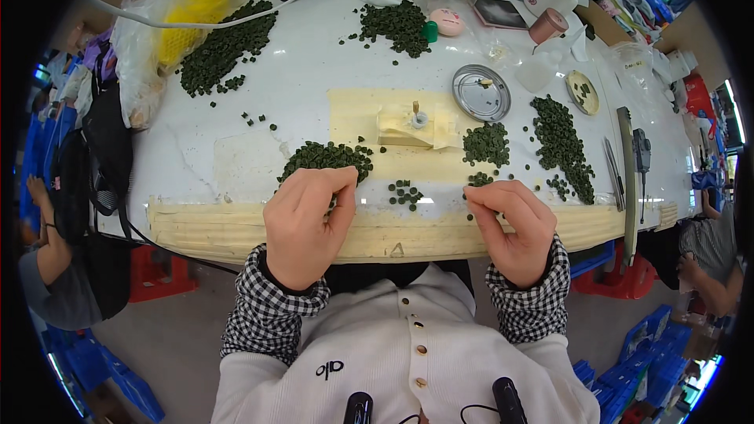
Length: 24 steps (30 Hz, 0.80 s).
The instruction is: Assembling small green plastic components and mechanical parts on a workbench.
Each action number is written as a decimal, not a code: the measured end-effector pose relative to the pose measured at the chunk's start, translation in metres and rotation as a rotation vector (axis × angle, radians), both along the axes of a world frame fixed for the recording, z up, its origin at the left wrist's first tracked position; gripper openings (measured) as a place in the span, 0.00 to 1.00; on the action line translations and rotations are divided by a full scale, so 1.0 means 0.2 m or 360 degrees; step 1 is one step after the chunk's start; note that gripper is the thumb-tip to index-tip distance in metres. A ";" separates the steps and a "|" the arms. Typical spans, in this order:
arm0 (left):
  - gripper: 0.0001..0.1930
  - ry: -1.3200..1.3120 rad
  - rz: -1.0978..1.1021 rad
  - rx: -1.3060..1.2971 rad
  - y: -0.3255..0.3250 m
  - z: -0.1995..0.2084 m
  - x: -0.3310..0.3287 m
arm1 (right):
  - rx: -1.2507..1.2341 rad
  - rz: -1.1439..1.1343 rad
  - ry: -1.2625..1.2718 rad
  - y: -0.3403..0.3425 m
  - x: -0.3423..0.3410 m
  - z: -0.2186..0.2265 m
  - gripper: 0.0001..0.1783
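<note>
A broad lane crosses the desk [306, 63] from the left edge toward the middle, between the rear-left heap [224, 47] of green pieces and the near heap [322, 159] just beyond the left hand [306, 224]; a few loose pieces lie in it. A taped block [408, 133] with an upright pin blocks the middle. Rightward, the round tin [459, 102] and long right heap [561, 145] narrow passage. Near the right edge, tweezers [613, 173] and a long bar [625, 180] obstruct; bags and clutter crowd the rear edge.
</note>
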<state>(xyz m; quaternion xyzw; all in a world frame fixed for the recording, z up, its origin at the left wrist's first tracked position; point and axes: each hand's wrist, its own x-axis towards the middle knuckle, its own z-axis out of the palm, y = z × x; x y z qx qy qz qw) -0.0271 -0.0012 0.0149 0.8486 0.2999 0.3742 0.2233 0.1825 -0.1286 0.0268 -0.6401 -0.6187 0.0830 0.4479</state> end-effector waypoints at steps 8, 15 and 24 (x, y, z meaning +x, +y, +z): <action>0.07 -0.0692 -0.0285 -0.1236 -0.06 0.03 0.01 | -0.0170 0.0386 0.1297 0.06 -0.02 -0.03 0.12; 0.08 -0.0893 -0.0680 -0.1669 -0.05 0.04 0.09 | -0.0315 0.0628 0.1812 0.11 -0.02 -0.02 0.14; 0.09 -0.1064 -0.0879 -0.1688 -0.03 -0.06 0.15 | -0.0234 0.0609 0.1778 0.13 -0.05 -0.06 0.13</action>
